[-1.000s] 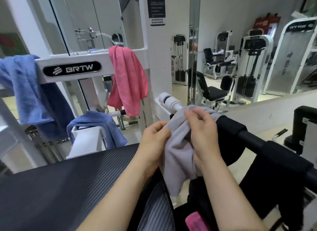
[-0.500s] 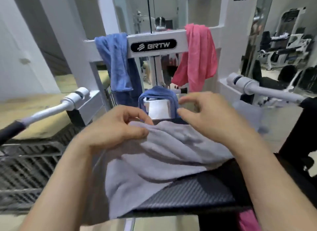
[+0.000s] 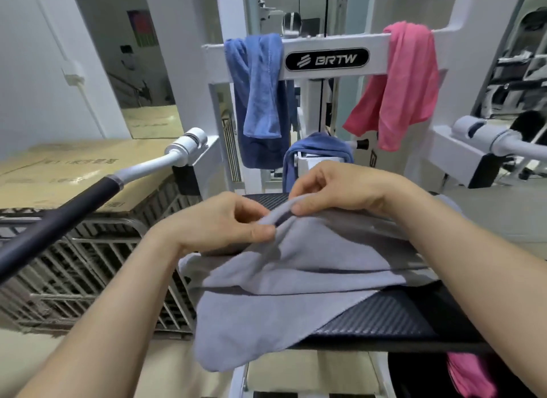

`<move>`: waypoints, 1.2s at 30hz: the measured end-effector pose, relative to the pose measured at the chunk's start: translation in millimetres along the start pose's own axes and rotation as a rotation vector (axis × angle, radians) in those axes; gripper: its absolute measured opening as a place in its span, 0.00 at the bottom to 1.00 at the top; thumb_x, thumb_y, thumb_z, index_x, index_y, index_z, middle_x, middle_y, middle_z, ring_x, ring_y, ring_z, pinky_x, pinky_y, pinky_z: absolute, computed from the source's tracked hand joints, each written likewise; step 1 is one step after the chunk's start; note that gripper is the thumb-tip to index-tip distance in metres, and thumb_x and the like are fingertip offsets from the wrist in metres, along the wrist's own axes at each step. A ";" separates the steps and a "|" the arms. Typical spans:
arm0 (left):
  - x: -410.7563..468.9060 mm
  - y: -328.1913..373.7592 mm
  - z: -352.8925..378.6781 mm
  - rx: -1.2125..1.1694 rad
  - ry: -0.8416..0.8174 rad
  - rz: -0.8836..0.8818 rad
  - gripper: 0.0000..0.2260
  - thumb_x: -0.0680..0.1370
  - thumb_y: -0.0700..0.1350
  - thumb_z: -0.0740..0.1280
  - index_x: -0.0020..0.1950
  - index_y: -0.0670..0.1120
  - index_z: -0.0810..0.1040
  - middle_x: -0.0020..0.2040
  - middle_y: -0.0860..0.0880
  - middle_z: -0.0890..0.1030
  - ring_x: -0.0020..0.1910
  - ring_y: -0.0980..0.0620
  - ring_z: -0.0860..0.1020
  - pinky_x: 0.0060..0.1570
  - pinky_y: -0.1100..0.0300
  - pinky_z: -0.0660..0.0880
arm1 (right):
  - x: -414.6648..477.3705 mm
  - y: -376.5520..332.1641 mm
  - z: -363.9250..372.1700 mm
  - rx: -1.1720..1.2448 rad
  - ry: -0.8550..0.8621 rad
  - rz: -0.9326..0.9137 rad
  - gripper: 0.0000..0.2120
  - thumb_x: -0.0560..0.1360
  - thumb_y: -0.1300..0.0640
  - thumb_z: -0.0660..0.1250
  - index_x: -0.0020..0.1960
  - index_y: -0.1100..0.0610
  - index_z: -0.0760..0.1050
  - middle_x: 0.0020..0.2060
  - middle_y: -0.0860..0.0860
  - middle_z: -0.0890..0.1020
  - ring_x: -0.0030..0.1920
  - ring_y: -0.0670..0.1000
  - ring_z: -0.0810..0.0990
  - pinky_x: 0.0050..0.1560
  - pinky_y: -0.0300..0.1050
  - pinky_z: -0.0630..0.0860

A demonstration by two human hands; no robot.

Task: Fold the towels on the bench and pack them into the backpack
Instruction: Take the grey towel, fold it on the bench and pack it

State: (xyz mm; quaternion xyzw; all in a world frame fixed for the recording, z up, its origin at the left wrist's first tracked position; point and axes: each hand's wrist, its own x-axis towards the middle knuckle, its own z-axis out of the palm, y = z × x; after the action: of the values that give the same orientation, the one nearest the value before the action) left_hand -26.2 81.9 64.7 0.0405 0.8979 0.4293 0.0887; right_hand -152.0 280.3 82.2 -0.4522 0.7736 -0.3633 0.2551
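**Grey towel pinched at its far edge, ready for a fold**

The soft grey microfibre towel (image 3: pixel 290 282) lies spread over the black ribbed padded counter (image 3: pixel 384 317) of the gym machine, its near corner hanging off the front edge. Both hands work the far hem: the left hand (image 3: pixel 219 223) has its fingers (image 3: pixel 260 230) clenched on the cloth, and the right hand (image 3: pixel 340 190) pinches the same raised ridge just beside it. Holding the hem close together like this probably serves to find the corners before spreading them apart for a clean fold.

Three more towels wait on the white machine frame (image 3: pixel 325 39): a blue towel (image 3: pixel 260 84) and a pink towel (image 3: pixel 405 81) draped over the crossbar, and a darker blue towel (image 3: pixel 319 146) slung over a lower bracket. They hang there out of the way, leaving the counter free. The backpack cannot be clearly made out; something dark with pink inside sits at the lower right.
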 end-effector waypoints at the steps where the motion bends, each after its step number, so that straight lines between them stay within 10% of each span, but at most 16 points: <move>1: 3.3 -4.1 3.2 0.050 -0.010 -0.001 0.10 0.74 0.53 0.72 0.49 0.48 0.83 0.40 0.44 0.82 0.38 0.55 0.75 0.41 0.59 0.72 | 7.6 0.7 -0.4 0.023 0.025 -0.018 0.05 0.75 0.55 0.71 0.47 0.56 0.83 0.39 0.49 0.83 0.39 0.43 0.79 0.45 0.39 0.75; 5: 21.5 -26.2 -2.2 0.080 0.163 -0.004 0.03 0.77 0.45 0.69 0.46 0.46 0.79 0.39 0.53 0.80 0.39 0.58 0.76 0.42 0.59 0.72 | 35.9 6.6 -13.8 -0.055 -0.069 -0.016 0.10 0.73 0.48 0.72 0.50 0.52 0.80 0.41 0.50 0.82 0.41 0.46 0.79 0.48 0.46 0.75; 9: 48.4 -52.7 -29.9 0.212 0.732 -0.114 0.06 0.75 0.40 0.64 0.43 0.51 0.74 0.40 0.54 0.79 0.44 0.51 0.77 0.41 0.56 0.71 | 59.2 25.5 -40.3 -0.684 -0.277 0.319 0.12 0.68 0.47 0.76 0.45 0.49 0.75 0.42 0.48 0.82 0.42 0.51 0.81 0.44 0.48 0.79; 12: 62.4 -48.4 -46.5 0.308 1.131 -0.168 0.13 0.73 0.35 0.58 0.53 0.49 0.72 0.47 0.45 0.79 0.46 0.42 0.76 0.41 0.50 0.71 | 85.3 38.2 -58.0 -0.688 0.397 0.144 0.04 0.71 0.60 0.65 0.44 0.53 0.75 0.40 0.56 0.81 0.43 0.62 0.80 0.35 0.50 0.73; 14: 66.9 -34.4 -54.6 0.361 1.346 -0.060 0.17 0.70 0.31 0.56 0.57 0.43 0.71 0.46 0.42 0.77 0.44 0.42 0.74 0.39 0.53 0.66 | 93.1 37.3 -61.5 -0.632 0.919 -0.071 0.17 0.67 0.66 0.61 0.53 0.53 0.76 0.42 0.59 0.82 0.44 0.64 0.79 0.35 0.49 0.65; 17: 65.8 -15.1 -56.7 0.345 1.513 0.206 0.14 0.70 0.33 0.56 0.55 0.36 0.70 0.43 0.46 0.72 0.40 0.50 0.69 0.37 0.60 0.59 | 88.3 28.4 -66.5 -0.529 1.192 -0.331 0.25 0.64 0.68 0.58 0.59 0.56 0.76 0.47 0.57 0.82 0.46 0.61 0.78 0.38 0.49 0.67; 21: 57.4 -33.0 -26.5 0.294 1.203 0.083 0.14 0.70 0.37 0.60 0.55 0.40 0.73 0.45 0.44 0.77 0.45 0.44 0.76 0.40 0.55 0.69 | 68.6 46.3 -63.1 -0.451 1.222 -0.447 0.24 0.65 0.70 0.59 0.58 0.58 0.77 0.47 0.56 0.83 0.46 0.55 0.79 0.43 0.45 0.71; 25: 45.2 -62.3 20.4 0.465 0.653 -0.153 0.19 0.68 0.35 0.66 0.58 0.46 0.78 0.52 0.48 0.78 0.56 0.45 0.75 0.55 0.57 0.69 | 36.4 63.6 -46.2 -0.518 0.514 -0.160 0.16 0.71 0.64 0.64 0.53 0.50 0.81 0.47 0.49 0.84 0.49 0.53 0.81 0.48 0.44 0.74; 27: 38.9 -59.8 33.5 0.448 0.632 -0.067 0.21 0.69 0.38 0.66 0.61 0.52 0.76 0.52 0.55 0.75 0.54 0.54 0.72 0.56 0.59 0.69 | 24.3 66.2 -28.5 -0.594 0.182 -0.039 0.09 0.75 0.54 0.67 0.51 0.49 0.83 0.48 0.46 0.85 0.50 0.49 0.81 0.51 0.45 0.76; 31: 40.3 -40.3 58.3 0.539 0.523 0.126 0.24 0.73 0.44 0.64 0.68 0.57 0.71 0.58 0.57 0.78 0.58 0.56 0.75 0.58 0.57 0.71 | 8.8 55.8 2.6 -0.504 0.110 -0.017 0.14 0.77 0.49 0.65 0.39 0.57 0.81 0.33 0.50 0.81 0.34 0.45 0.75 0.39 0.47 0.75; 36: 15.6 -31.9 68.3 0.264 0.409 0.067 0.18 0.67 0.42 0.55 0.42 0.52 0.85 0.38 0.59 0.83 0.41 0.58 0.78 0.43 0.61 0.71 | -33.4 29.7 7.8 -0.324 -0.222 0.131 0.15 0.74 0.54 0.69 0.33 0.61 0.73 0.26 0.50 0.71 0.27 0.47 0.67 0.31 0.41 0.64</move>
State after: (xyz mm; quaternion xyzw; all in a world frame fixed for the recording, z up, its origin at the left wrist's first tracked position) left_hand -28.2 116.3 -4.1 -0.0064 0.9435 0.3104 -0.1154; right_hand -146.3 317.0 56.1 -0.4734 0.8167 -0.1647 0.2858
